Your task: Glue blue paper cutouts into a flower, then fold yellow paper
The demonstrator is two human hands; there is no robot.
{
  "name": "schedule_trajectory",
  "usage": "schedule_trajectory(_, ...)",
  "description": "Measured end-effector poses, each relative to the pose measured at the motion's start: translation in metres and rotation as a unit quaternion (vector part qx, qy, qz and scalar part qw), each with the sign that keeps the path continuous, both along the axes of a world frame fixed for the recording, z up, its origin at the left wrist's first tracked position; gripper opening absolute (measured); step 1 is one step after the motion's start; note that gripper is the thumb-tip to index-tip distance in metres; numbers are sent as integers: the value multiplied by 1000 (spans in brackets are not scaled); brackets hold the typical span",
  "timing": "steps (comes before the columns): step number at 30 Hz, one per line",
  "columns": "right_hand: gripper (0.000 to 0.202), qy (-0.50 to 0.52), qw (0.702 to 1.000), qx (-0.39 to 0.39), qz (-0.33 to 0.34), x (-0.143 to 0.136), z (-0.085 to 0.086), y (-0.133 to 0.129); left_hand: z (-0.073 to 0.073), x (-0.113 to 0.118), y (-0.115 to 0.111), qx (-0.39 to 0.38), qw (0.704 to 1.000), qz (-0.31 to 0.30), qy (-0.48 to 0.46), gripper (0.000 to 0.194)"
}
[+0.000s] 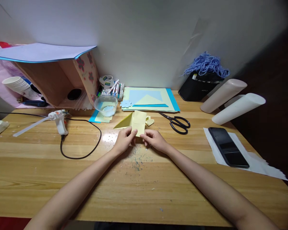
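Note:
A pale yellow paper strip (139, 123) with a crease across it is held upright over the table's middle. My left hand (126, 139) pinches its lower left edge between thumb and fingers. At the lower right corner, my right hand (154, 140) grips the same strip. Behind the strip on the left lies a folded yellow paper triangle (124, 122), partly hidden. A small yellow paper piece (149, 121) shows just to the right. Black-handled scissors (176, 122) rest farther right on the wooden table (134, 191).
Left are a glue gun (60, 121) with a looping cord, a clear bowl (106, 110) and a cardboard box (50, 80). Markers (114, 89) and stacked paper sheets (168, 95) lie behind. Right are a phone (228, 147), white rolls (238, 108) and a black yarn holder (196, 88).

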State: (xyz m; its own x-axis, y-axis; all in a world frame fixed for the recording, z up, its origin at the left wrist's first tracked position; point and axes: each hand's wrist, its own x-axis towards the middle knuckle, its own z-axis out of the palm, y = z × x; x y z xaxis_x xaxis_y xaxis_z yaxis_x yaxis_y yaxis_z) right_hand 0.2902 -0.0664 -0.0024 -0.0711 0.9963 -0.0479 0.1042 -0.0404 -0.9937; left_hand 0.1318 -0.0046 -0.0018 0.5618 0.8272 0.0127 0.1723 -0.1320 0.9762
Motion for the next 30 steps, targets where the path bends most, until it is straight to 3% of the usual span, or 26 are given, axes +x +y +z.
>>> schedule_trajectory(6,35,-3,1000,3,-7,1,-2,1,2,-1,3,2,1000,-14,-4,37)
schedule_trajectory(13,27,95,991,23,-91,11,-5,10,6,-4,4,-25,993,-106,-35,30)
schedule_trajectory(19,29,133,985,7,-106,15,-9,10,7,-4,4,-19,996,18,-80,35)
schedule_trajectory(22,29,141,984,5,-108,14,-8,9,6,-1,3,-33,996,5,-83,29)
schedule_trajectory(26,30,116,990,-9,-79,10,-4,7,5,2,-1,-52,998,-22,-40,36)
schedule_trajectory(30,29,86,995,-11,-52,6,-2,5,4,1,-4,-51,998,0,-42,34)
